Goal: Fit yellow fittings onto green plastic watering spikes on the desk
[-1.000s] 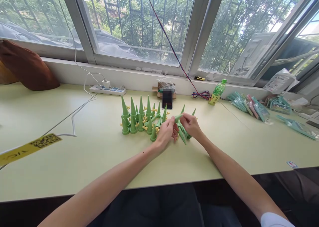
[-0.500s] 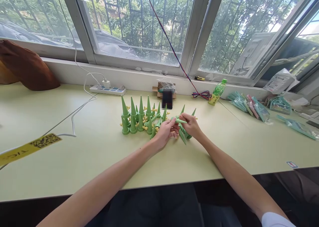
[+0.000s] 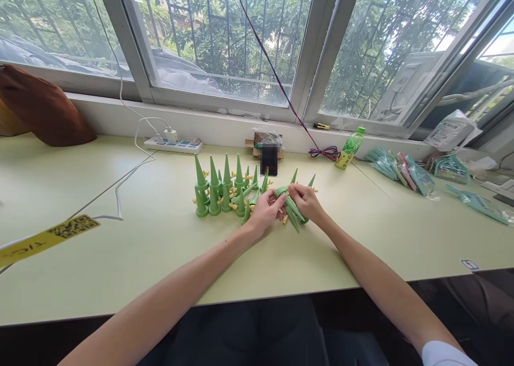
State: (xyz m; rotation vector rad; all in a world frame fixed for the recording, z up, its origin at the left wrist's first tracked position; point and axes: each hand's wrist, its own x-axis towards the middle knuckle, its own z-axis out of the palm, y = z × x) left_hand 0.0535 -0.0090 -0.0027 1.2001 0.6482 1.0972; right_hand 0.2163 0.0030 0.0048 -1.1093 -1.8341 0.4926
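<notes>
Several green cones with round bases and small yellow parts (image 3: 214, 197) stand in rows left of my hands. My left hand (image 3: 265, 212) is closed on a green cone (image 3: 293, 206), whose ribbed base is at the upper left and whose tip slants down to the right. My right hand (image 3: 307, 201) is closed beside that cone, fingertips pinched near its base; what they hold, if anything, is too small to tell. More green cones lie or stand under and behind my hands, one with its tip (image 3: 295, 227) towards me.
A dark phone (image 3: 269, 160) leans on a small box behind the cones. A green bottle (image 3: 349, 148) stands at the back right, near bagged items (image 3: 417, 176). A power strip (image 3: 174, 145) and white cable lie at the back left.
The cone in my left hand has turned: its tip pointed right before and now slants down to the right, with its base in view. My right hand has shifted slightly.
</notes>
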